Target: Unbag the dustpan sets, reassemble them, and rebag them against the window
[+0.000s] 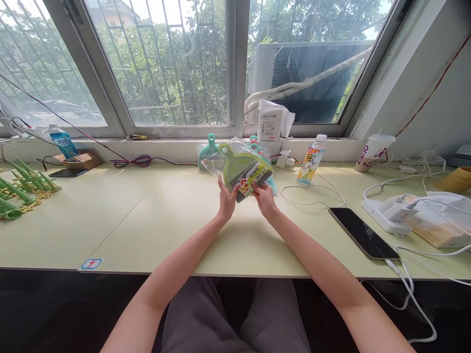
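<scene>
Between both hands I hold a green mini dustpan and brush set [235,164] in clear plastic wrap, tilted above the table. Its dark bristles and a printed label show on the front. My left hand [227,200] grips the lower left edge, thumb on the front. My right hand [265,198] pinches the lower right edge near the label. Behind it, a teal dustpan [211,149] in plastic leans at the back of the table. More teal and red pieces are partly hidden there.
On the table [176,235], a phone [362,233] on a cable, a power strip [392,215] and a drink bottle [311,161] lie to the right, with a cup [373,153] farther back. Green plastic parts [27,186] and a blue bottle [63,142] are left.
</scene>
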`<action>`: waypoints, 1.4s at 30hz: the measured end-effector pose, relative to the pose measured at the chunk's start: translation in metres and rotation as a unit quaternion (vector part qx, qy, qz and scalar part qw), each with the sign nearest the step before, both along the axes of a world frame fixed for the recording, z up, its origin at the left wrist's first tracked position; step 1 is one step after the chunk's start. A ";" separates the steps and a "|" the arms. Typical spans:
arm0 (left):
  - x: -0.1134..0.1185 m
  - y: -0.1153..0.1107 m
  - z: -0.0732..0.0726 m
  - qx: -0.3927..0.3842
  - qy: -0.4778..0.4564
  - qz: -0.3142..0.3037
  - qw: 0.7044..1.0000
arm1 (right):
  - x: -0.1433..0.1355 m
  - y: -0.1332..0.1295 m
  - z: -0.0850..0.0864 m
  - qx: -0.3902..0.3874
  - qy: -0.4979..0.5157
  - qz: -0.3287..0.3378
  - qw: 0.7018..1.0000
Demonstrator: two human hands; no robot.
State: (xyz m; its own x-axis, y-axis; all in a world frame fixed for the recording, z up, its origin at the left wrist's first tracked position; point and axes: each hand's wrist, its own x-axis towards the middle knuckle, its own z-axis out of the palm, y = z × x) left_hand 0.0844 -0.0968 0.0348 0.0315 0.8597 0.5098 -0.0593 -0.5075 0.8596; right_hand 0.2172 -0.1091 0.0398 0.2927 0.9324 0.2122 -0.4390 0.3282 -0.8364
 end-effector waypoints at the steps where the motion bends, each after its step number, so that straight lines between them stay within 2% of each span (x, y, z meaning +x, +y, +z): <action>1: 0.000 0.000 0.000 0.003 0.002 -0.001 1.000 | 0.000 0.001 -0.001 0.004 0.004 0.000 1.000; 7: 0.001 0.001 0.000 0.030 0.022 0.023 0.999 | 0.000 0.004 -0.005 0.013 0.028 0.004 1.000; 13: 0.004 0.000 -0.005 0.046 0.002 0.047 0.998 | -0.001 0.002 -0.002 -0.004 0.038 0.033 0.999; 17: 0.003 -0.002 -0.005 0.074 0.011 0.035 0.997 | 0.003 0.003 0.000 -0.010 0.045 0.027 0.999; 21: 0.001 -0.005 -0.004 0.107 0.031 0.032 0.993 | 0.016 0.009 0.001 -0.003 0.075 -0.021 0.997; 25: 0.003 -0.010 -0.003 0.112 0.044 0.004 0.993 | 0.030 0.015 0.002 0.000 0.098 -0.060 0.993; 33: 0.002 -0.016 -0.001 0.125 0.050 -0.028 0.990 | 0.037 0.016 0.003 -0.009 0.091 -0.061 0.994; 38: 0.001 -0.015 -0.001 0.126 0.047 -0.018 0.991 | 0.038 0.018 -0.001 -0.015 0.093 -0.058 0.994; 42: 0.001 -0.015 -0.002 0.125 0.057 -0.026 0.990 | 0.041 0.022 -0.004 -0.066 0.093 -0.061 0.992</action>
